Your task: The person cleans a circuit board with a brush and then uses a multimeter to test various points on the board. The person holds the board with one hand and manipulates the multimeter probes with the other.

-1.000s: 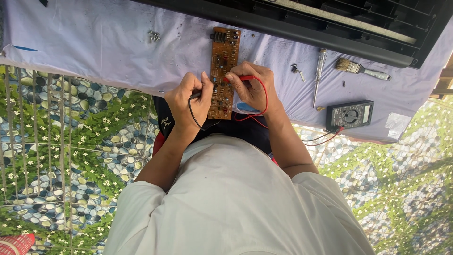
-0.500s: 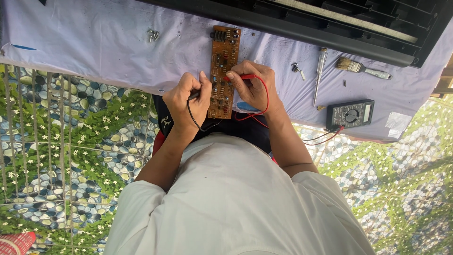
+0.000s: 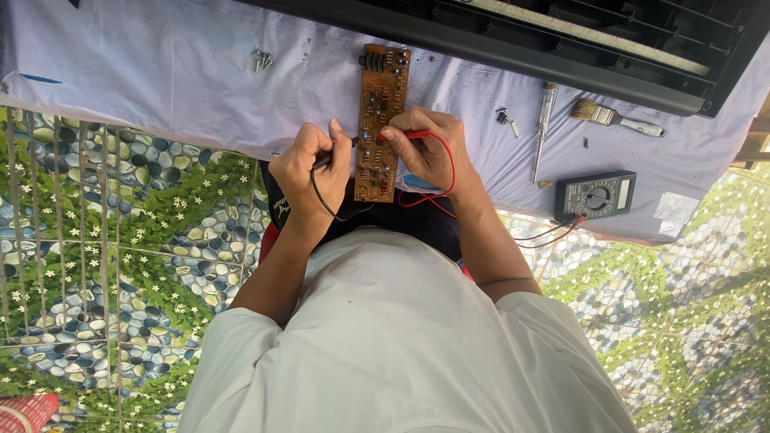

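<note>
A long brown circuit board (image 3: 383,96) lies on a lavender cloth (image 3: 160,72) that covers the table. My left hand (image 3: 309,164) is shut on a black test probe (image 3: 337,152), whose tip touches the board's left edge. My right hand (image 3: 425,148) is shut on a red test probe (image 3: 413,135) and rests on the board's right side. The red lead loops around my right wrist, and the black lead hangs below my left hand. Both leads run right to a black multimeter (image 3: 595,195) near the cloth's front edge.
A screwdriver (image 3: 544,128), a small paintbrush (image 3: 613,119) and loose screws (image 3: 262,58) lie on the cloth. A black slatted appliance housing (image 3: 561,36) fills the far edge. The floor (image 3: 120,240) below has a pebble-and-flower pattern.
Both hands keep their probes on the board; only tiny shifts of the hands show.
</note>
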